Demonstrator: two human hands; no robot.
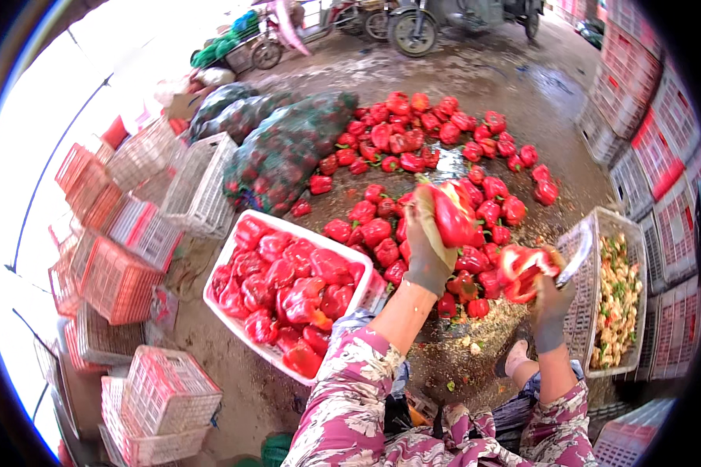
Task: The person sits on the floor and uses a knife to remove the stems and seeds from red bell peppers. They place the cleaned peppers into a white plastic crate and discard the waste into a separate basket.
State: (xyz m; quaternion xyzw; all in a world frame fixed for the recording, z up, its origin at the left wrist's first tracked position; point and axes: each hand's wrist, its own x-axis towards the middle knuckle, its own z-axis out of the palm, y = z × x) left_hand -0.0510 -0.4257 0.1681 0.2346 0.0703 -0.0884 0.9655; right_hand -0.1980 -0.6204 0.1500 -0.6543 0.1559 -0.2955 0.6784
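Observation:
My left hand, in a yellowish glove with a grey cuff, is closed around a red bell pepper whose pale inside shows at the top. To its right, my gloved right hand grips an opened piece of red bell pepper. A shiny strip like a knife blade sticks out from the same hand; its handle is hidden. Beneath both hands, many whole red peppers lie heaped on the floor. At left, a white crate is filled with cut red peppers.
A crate at right holds pepper cores and seeds. Net sacks of peppers lie at far left. Stacked crates line the left and right sides. Seeds and scraps litter the floor. Three-wheeled vehicles stand behind.

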